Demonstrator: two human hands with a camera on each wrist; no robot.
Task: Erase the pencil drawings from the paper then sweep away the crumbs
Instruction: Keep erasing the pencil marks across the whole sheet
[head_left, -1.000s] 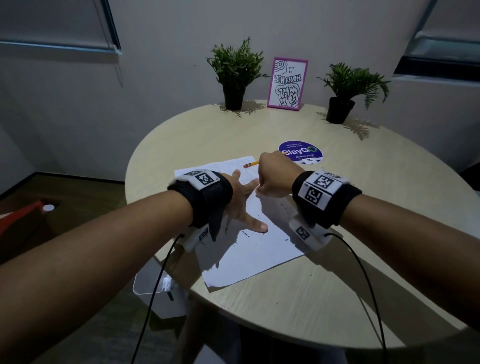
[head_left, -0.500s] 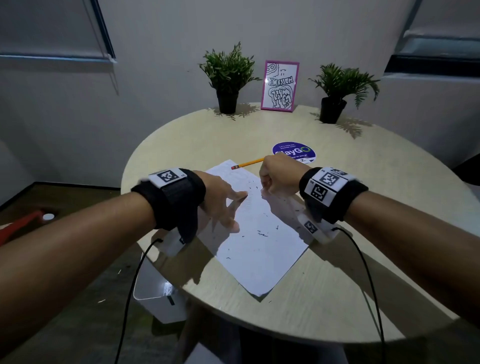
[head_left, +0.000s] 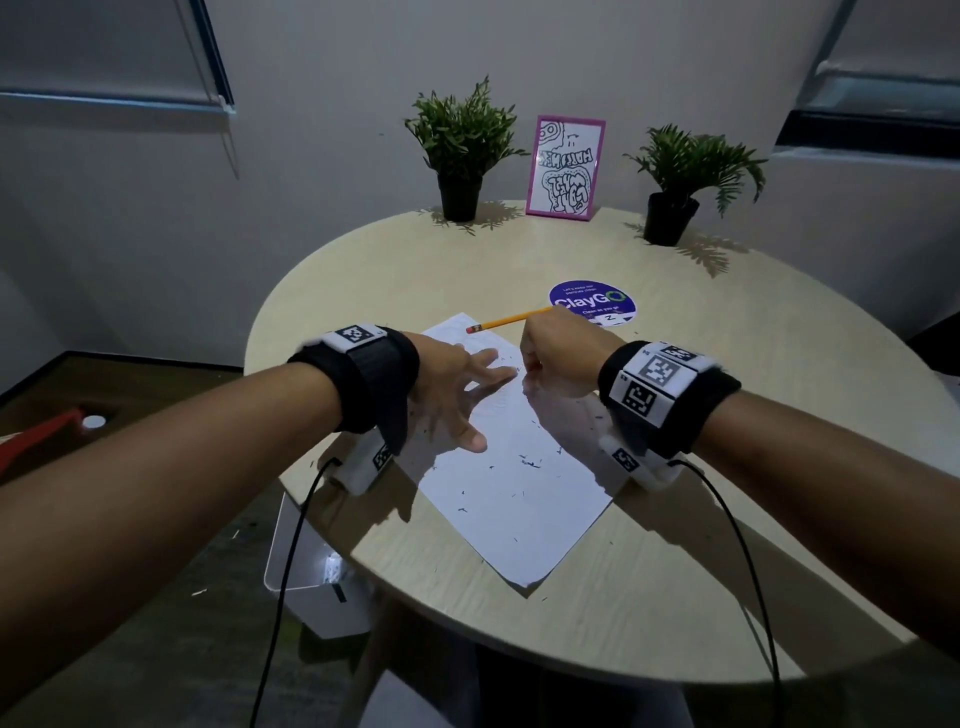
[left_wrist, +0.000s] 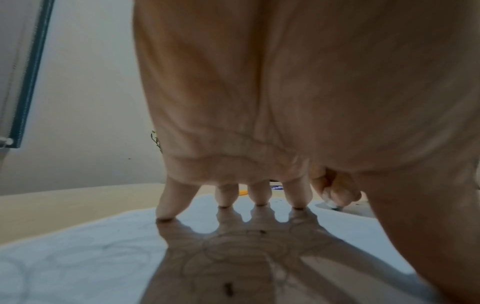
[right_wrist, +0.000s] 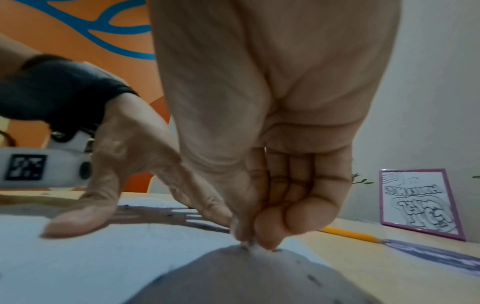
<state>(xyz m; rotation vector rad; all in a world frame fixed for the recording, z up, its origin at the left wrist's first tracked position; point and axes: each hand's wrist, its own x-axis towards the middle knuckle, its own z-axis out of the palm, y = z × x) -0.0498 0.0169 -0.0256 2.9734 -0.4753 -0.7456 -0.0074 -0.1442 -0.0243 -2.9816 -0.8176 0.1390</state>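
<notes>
A white paper (head_left: 519, 499) lies at an angle on the round table (head_left: 675, 597), with faint pencil lines near its far end and dark eraser crumbs (head_left: 530, 461) scattered over it. My left hand (head_left: 462, 400) presses flat on the sheet with its fingers spread (left_wrist: 259, 195). My right hand (head_left: 535, 364) is curled, its fingertips pinching a small whitish eraser (left_wrist: 331, 202) down onto the paper just right of the left fingers (right_wrist: 246, 240). Most of the eraser is hidden. A yellow pencil (head_left: 506, 319) lies just beyond the sheet's far corner.
A purple round sticker (head_left: 592, 304) lies behind my right hand. Two potted plants (head_left: 462, 150) (head_left: 685, 171) and a pink-framed drawing (head_left: 565, 166) stand at the far edge. A white bin (head_left: 311, 582) sits on the floor under the table's left edge.
The paper has turned so a corner points toward me. My left hand shifted left and re-settled flat on it. My right hand stays curled at the sheet's far part.
</notes>
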